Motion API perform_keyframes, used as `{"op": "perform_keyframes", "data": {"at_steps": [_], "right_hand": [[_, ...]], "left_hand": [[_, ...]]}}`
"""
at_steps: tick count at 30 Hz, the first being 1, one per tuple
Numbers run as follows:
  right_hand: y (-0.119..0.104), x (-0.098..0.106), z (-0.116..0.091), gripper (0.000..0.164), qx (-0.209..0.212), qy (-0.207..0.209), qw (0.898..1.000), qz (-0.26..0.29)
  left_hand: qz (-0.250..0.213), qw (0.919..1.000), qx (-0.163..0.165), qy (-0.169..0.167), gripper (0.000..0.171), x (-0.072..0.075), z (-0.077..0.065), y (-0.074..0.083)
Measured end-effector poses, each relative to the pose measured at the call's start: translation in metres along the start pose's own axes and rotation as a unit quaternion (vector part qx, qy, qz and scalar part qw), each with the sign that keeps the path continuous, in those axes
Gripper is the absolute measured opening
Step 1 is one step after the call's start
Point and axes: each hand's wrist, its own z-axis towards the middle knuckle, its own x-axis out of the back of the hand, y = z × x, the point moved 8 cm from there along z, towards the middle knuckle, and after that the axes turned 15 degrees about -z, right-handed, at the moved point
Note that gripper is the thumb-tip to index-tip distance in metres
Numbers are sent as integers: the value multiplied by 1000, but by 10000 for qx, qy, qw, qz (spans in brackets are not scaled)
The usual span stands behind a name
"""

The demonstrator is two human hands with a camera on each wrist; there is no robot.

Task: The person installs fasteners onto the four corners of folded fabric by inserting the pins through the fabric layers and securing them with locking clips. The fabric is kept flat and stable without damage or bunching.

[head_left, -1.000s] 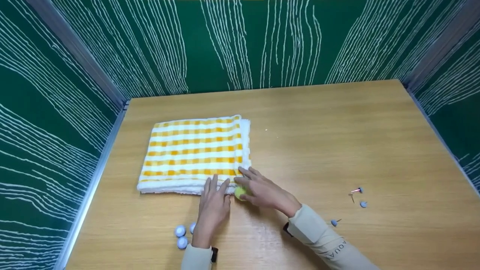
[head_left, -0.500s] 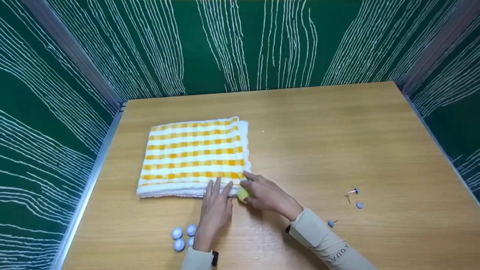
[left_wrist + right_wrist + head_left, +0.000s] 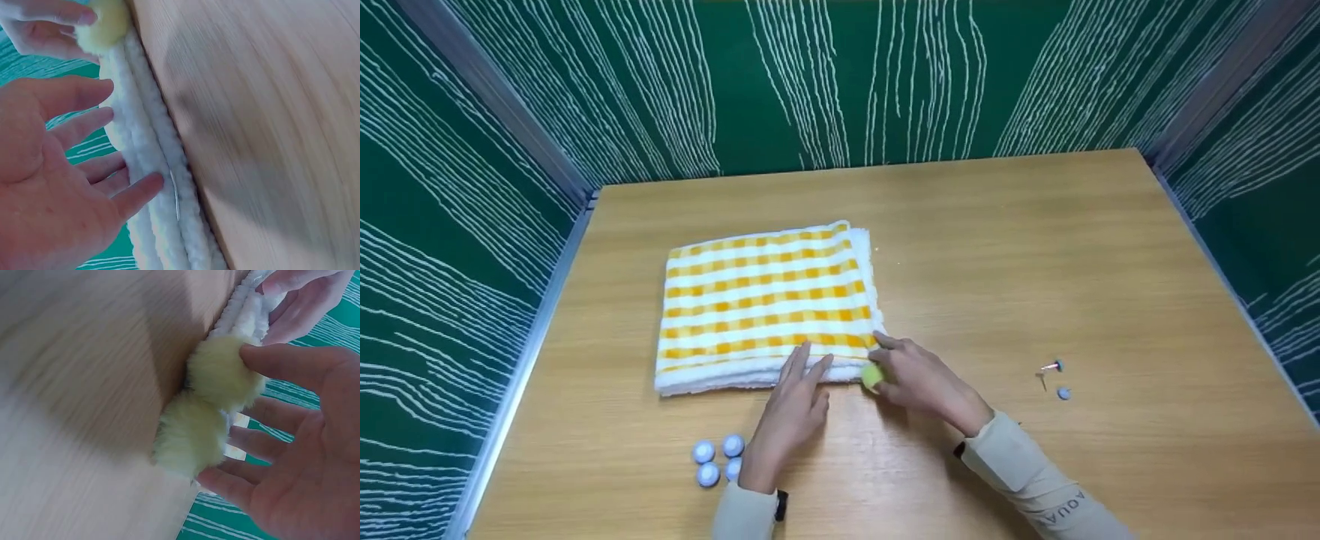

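A folded yellow-and-white checked blanket with fluffy white layers lies on the table, left of centre. My left hand touches its front edge with spread, fairly straight fingers; in the left wrist view they rest along the white fold. At the front right corner my right hand pinches the blanket, fingers over the top and thumb on a pale yellow-green pom-pom. The right wrist view shows a second pom-pom beside the one under the thumb. The undersides of the folds are hidden.
Several round blue-grey caps sit left of my left wrist, one partly covered. Some small pins with round heads lie on the wooden table to the right. Green walls with white lines border the back and sides.
The blanket has shifted right and turned slightly, its front right corner moving with my right hand. My left hand stays at the front edge. The head view has shifted a little.
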Motion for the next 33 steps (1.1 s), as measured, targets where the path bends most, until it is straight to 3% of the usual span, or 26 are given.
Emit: {"op": "perform_keyframes", "data": {"at_steps": [6, 13, 21, 27, 33], "right_hand": [[10, 3, -20, 30, 18, 246, 9996, 133], [33, 0, -46, 41, -549, 25, 9980, 324], [58, 3, -69, 43, -1083, -180, 9930, 436], [73, 6, -88, 45, -1478, -225, 9870, 594], [74, 1, -113, 46, -1576, -173, 9853, 635]], "left_hand": [[117, 9991, 301, 264, 50, 8, -11, -6], [568, 9946, 542, 683, 49, 28, -26, -18], [701, 9862, 1285, 769, 51, 40, -28, -28], [833, 9904, 1014, 433, 48, 27, -19, -14], [995, 9922, 732, 190, 48, 10, -26, -7]]}}
